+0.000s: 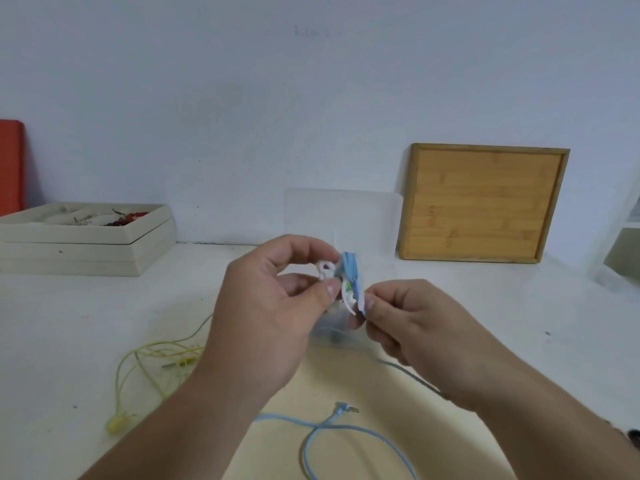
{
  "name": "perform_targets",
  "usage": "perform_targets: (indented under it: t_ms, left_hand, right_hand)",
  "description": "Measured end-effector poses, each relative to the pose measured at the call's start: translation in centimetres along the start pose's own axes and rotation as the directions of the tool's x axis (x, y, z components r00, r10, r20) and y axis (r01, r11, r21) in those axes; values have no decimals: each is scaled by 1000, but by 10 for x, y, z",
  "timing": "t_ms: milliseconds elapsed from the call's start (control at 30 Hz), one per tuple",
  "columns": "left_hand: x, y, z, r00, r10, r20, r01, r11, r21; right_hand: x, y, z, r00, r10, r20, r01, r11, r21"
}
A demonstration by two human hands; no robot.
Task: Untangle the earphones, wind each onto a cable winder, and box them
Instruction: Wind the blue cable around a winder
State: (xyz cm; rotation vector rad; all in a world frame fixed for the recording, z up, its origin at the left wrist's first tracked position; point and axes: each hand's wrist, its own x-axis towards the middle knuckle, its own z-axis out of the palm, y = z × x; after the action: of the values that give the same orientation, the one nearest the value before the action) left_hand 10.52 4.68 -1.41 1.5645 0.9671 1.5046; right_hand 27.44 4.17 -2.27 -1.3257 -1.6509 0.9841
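My left hand (277, 306) pinches a white cable winder (341, 285) between thumb and fingers, held above the table at centre. Blue earphone cable (350, 268) is partly wound round the winder. My right hand (412, 327) pinches the blue cable just right of the winder. The rest of the blue cable (332, 431) trails down under my right wrist, loops on the table in front of me and ends in a plug (346, 408). Yellow earphones (156, 362) lie in a loose tangle on the table to the left.
Stacked cream trays (86, 247) with small items stand at the back left, a red panel (12, 164) behind them. A bamboo tray (481, 202) leans on the wall at the back right beside a clear sheet (339, 213). A white shelf (623, 244) shows at the right edge.
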Motion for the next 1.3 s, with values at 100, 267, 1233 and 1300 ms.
perform_targets:
  t_ms: [100, 267, 1233, 1300]
  left_hand:
    - [2, -4, 0, 995, 0, -101, 7, 998, 66]
    - [3, -8, -4, 989, 44, -144, -13, 978, 210]
    - [-1, 0, -1, 941, -103, 323, 81, 994, 79]
    - [-1, 1, -2, 932, -81, 353, 94, 995, -19]
  right_hand:
    - [0, -1, 10, 995, -22, 95, 23, 1000, -10]
    - [-4, -4, 5, 987, -69, 142, 77, 996, -49]
    - [-4, -10, -33, 920, -173, -353, 136, 983, -127]
    - [-2, -6, -28, 956, -120, -267, 87, 987, -133]
